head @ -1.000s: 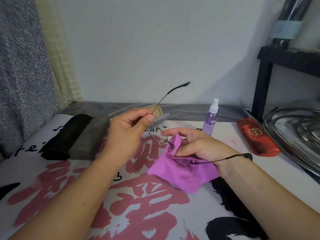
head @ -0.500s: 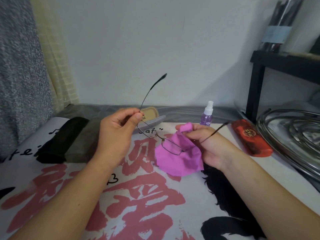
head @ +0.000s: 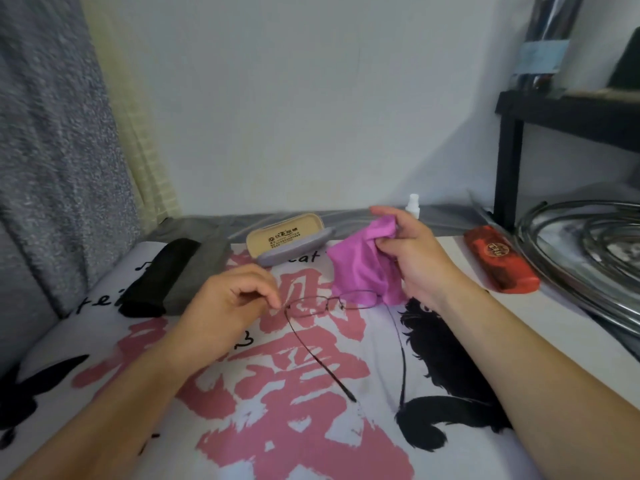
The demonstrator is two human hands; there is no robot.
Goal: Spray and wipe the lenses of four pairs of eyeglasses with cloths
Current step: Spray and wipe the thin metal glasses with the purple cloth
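At centre, left hand (head: pixel 228 303) pinches the eyeglasses (head: pixel 332 303) by the hinge corner, temples unfolded toward 6 o'clock, probably to keep fingers off the lenses. Right hand (head: pixel 412 258) at 1 o'clock grips the pink cloth (head: pixel 363 268). Beige case (head: pixel 284 237) label unreadable; worktop print (head: pixel 311 258) reads "cat".

Printed table cover (head: pixel 311 427) — red case (head: pixel 500 259), tan case (head: pixel 285 234), dark pouches (head: pixel 173 277).

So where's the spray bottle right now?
In the head view, the spray bottle stands far right of centre, mostly hidden behind the right hand holding the purple cloth.
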